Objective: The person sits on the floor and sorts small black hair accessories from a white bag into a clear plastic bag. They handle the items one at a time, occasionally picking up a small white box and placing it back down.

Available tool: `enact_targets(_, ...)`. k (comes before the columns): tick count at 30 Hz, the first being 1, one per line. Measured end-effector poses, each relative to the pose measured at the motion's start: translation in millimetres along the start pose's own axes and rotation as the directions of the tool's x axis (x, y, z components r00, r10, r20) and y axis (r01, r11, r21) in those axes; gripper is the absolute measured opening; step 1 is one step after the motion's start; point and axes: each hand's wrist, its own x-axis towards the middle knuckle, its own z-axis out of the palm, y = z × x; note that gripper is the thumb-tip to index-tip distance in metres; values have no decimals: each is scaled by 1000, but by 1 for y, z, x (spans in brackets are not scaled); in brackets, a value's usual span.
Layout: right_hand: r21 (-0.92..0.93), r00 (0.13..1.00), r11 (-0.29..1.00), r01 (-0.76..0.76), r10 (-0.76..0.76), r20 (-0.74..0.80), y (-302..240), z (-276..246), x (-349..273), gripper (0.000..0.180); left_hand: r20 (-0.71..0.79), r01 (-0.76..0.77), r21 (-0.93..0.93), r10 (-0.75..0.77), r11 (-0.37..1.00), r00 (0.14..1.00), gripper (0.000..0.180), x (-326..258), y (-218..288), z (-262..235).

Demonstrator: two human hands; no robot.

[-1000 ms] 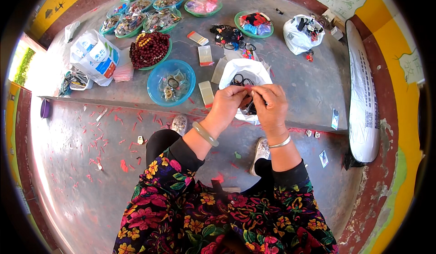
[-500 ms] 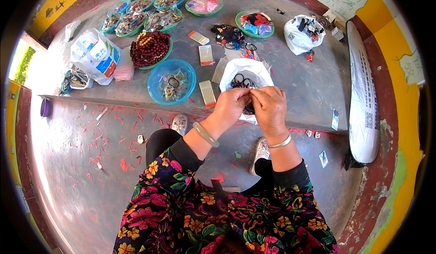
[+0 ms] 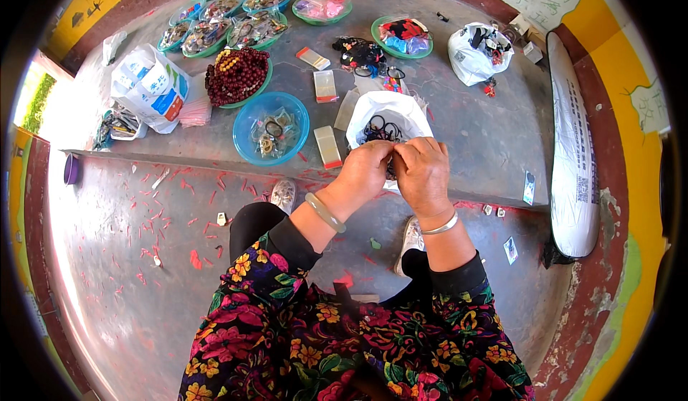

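My left hand [image 3: 364, 170] and my right hand [image 3: 423, 175] meet fingertip to fingertip over the near side of an open white plastic bag [image 3: 403, 112]. Both are closed in a pinch; what they hold is too small and hidden to name. Inside the bag lie black elastic loops [image 3: 380, 130] that look like hair ties, partly covered by my hands. Left of the bag stands a slim pale box [image 3: 327, 148] with a red end. Beyond it, a blue basin [image 3: 244, 130] holds small clear packets and a few rings.
Baskets of trinkets [image 3: 206, 37] crowd the far left of the raised grey ledge [image 3: 473, 146], near a basket of dark red beads [image 3: 240, 78]. A stuffed white bag [image 3: 480, 53] stands far right. A long wrapped roll [image 3: 573, 150] leans along the right wall. Red scraps litter the floor.
My hands have shifted only slightly, the fingertips still together over the bag. The right fingers are a little more curled. Nothing else has visibly moved.
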Motion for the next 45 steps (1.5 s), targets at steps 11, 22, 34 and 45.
enact_targets(11,2,1000,1000,-7,7,27,1,-1,0,8,27,17,-21,-16,1000,1000,23,-1,3,-1)
enact_targets(22,-10,994,1000,-21,22,111,0,1,-3,6,82,12,113,-22,994,996,22,-5,-10,3)
enact_targets(34,20,993,998,-52,49,104,1,1,-3,5,75,49,30,-51,998,996,19,-5,-7,1)
enact_targets(45,55,996,996,-72,69,57,3,1,-3,9,73,138,-110,-131,984,989,22,-4,-3,-1)
